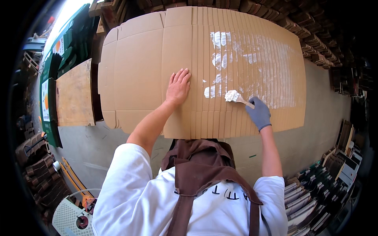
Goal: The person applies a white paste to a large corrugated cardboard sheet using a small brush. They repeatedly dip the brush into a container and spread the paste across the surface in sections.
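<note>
Over layered cardboard (136,74): one right hand (259,113) curled round one brush (235,96); one left hand (178,88) outstretched, flat.

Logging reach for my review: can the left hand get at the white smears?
Probably yes: the bare left hand rests on the cardboard just left of the white smears, with nothing standing between them.

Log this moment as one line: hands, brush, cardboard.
left hand: bare, palm-down on cardboard | right hand: gloved, holding brush | brush: white paste on head | cardboard: white paste smeared toward right
</note>
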A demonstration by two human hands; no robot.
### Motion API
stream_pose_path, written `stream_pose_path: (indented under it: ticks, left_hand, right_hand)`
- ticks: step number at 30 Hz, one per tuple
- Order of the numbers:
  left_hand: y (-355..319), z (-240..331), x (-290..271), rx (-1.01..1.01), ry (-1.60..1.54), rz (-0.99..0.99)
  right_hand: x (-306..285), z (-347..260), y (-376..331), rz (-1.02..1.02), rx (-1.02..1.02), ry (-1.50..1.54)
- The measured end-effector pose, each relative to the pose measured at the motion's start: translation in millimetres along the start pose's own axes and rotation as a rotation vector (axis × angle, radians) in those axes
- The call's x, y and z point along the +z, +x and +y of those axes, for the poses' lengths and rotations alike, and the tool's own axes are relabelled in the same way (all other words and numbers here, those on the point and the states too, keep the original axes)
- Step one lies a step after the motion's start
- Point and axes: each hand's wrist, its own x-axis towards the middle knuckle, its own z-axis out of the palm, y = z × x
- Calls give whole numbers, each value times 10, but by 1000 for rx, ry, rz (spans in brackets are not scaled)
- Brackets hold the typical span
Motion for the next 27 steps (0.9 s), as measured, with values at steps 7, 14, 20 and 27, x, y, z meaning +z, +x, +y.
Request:
stream_pose_path:
  ticks: [7,14,20,27]
  left_hand:
    - [10,5,18,7,-20,24]
    - [12,17,66,9,-12,42]
    - [15,-30,90,21,-17,59]
    - [-13,-12,27,20,-51,38]
  right_hand:
    - [47,-368,21,168,146,891]
    - [394,-555,-9,334,-82,767]
    - [771,-1436,-275,239,-528,32]
    - [635,-780,89,332,-304,-125]
